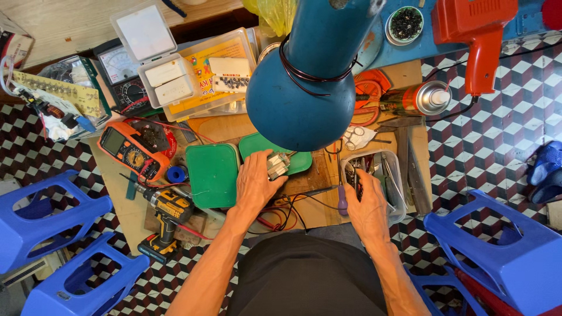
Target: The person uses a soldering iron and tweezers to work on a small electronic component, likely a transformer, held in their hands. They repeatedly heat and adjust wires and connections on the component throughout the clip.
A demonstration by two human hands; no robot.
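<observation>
Gripping one metal part (277,164), left hand (255,182) clamped, right hand (367,209) closed on tool (355,178)

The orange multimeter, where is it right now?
In the head view, the orange multimeter lies on the left side of the low work board, left of the green lid and just above the yellow cordless drill.

Low wooden desk (228,126), set on checkered tile floor (497,117). On desk: orange multimeter (130,150); yellow-black cordless drill (164,215); green lids (212,175), side by side; clear tray of tools (393,169); spray can (417,99) lying flat; analog meter (120,67); clear parts boxes (170,79). On floor: blue plastic stools (503,251); blue sandals (545,169).
</observation>
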